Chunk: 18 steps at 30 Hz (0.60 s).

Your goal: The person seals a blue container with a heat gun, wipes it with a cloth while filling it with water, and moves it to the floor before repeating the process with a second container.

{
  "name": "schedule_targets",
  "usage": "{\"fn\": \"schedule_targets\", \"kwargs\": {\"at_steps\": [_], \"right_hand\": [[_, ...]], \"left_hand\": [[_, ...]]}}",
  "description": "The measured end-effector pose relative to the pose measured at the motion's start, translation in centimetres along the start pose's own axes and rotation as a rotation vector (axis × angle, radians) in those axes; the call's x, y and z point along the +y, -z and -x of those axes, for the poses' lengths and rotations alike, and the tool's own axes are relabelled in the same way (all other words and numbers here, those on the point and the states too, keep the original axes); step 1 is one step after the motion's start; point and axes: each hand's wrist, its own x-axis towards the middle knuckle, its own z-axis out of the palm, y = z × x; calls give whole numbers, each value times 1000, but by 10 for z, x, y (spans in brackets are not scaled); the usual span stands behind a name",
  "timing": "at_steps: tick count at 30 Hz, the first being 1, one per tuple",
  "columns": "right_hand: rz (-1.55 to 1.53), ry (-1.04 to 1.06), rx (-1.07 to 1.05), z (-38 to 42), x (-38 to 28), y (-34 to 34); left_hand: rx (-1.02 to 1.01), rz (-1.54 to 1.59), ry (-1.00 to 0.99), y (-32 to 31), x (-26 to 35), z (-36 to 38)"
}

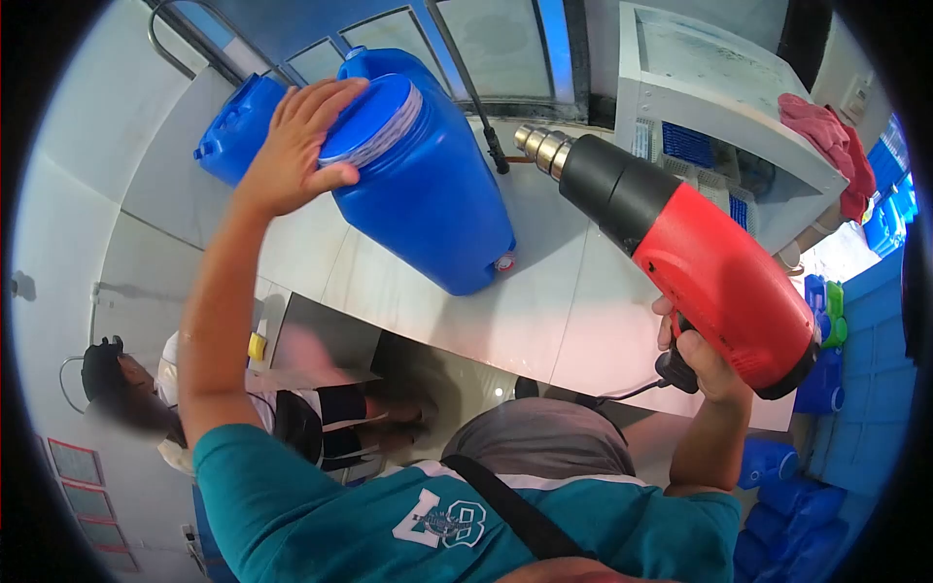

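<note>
The blue container [428,194] stands on the worktop [544,321], its round lid [374,117] uppermost and a pale, crinkled band [384,136] around the lid's edge. The left hand [301,146] rests on the lid, fingers extended over its top and thumb apart from them at the rim. The right hand [705,360] has its fingers wrapped around the handle of the red heat gun [714,262], well apart from the container.

For even heating, I would sweep the nozzle steadily around the band, never dwelling on one spot, keep the left fingers out of the airstream and steady the container lightly.

The container's long axis looks close to vertical, though it slants in this view; its small low outlet [504,261] faces the person's right. The gun's long axis slopes leftward and away from the person, nozzle towards the container.
</note>
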Motion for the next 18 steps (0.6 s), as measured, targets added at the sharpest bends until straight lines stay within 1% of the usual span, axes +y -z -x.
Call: {"fn": "schedule_targets", "kwargs": {"at_steps": [2,3,4,5,7,8,9,10,11,12,13,14,15,16,17,18], "right_hand": [[-11,-1,105,8,-1,1],[-8,2,113,8,-3,4],[48,-1,87,8,-5,7],[102,-5,61,7,-6,9],[81,-1,62,1,-8,5],[61,1,55,-3,-9,4],[64,-3,54,-7,-10,1],[35,-11,38,-11,-11,-2],[6,-19,22,-15,-11,-3],[6,-23,16,-21,-12,-3],[-58,-45,-69,-29,-14,-2],[-122,-70,-158,-35,-15,-2],[-122,-73,-168,-41,-17,-7],[-175,-26,-131,-48,-19,-17],[-227,20,-92,-52,-20,-22],[-226,17,-96,-53,-17,-20]], "left_hand": [[19,25,6,8,-28,3],[30,51,17,16,-28,-3],[-4,203,51,23,-27,-8],[-2,203,44,27,-25,-13],[-250,550,312,36,24,-36],[-201,496,278,29,44,-43],[-202,501,279,26,49,-50],[-217,498,195,26,50,-56],[-232,493,112,25,48,-59],[-205,530,47,19,42,-59],[-203,532,54,17,32,-65],[-310,828,-17,15,21,-71],[-413,1124,-90,19,21,-75],[-447,1269,-80,19,24,-74],[-443,1273,-74,19,30,-72],[-276,1082,-25,25,42,-70]]}}
